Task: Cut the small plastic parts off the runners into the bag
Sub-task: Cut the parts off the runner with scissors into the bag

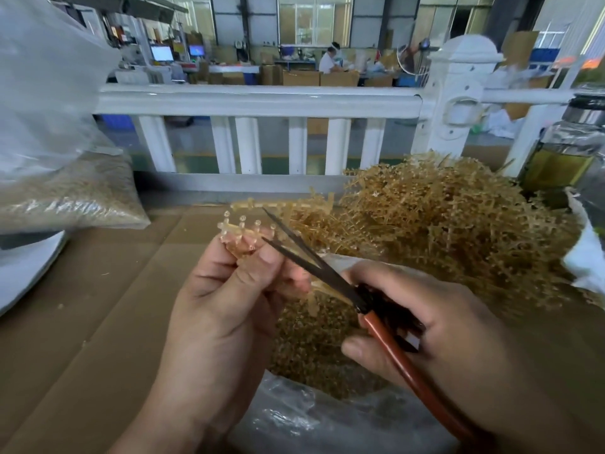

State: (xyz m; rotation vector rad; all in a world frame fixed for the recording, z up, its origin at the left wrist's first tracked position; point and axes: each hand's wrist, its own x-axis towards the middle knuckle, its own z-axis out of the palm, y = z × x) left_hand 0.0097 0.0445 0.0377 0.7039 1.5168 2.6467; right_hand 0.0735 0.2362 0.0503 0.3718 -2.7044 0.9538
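Runners of tan plastic, thin sticks with little branches, lie in a big heap [451, 224] on the right side of the brown cardboard table top [98, 290]. Behind the table stands a white fence [255, 101]. A clear plastic bag [294, 417] lies open right under the hands, next to the heap. It has many small tan plastic parts [314, 348] in it. The left hand [222, 309] pinches one short runner [240, 229] between its thumb and fingers and holds it up. The right hand [458, 332] has its fingers curled around the red-brown handles of a pair of scissors [327, 273]. The dark blades are a little apart, with their tips just beside the runner. On the ends of the runner's branches sit small clear round parts [243, 218].
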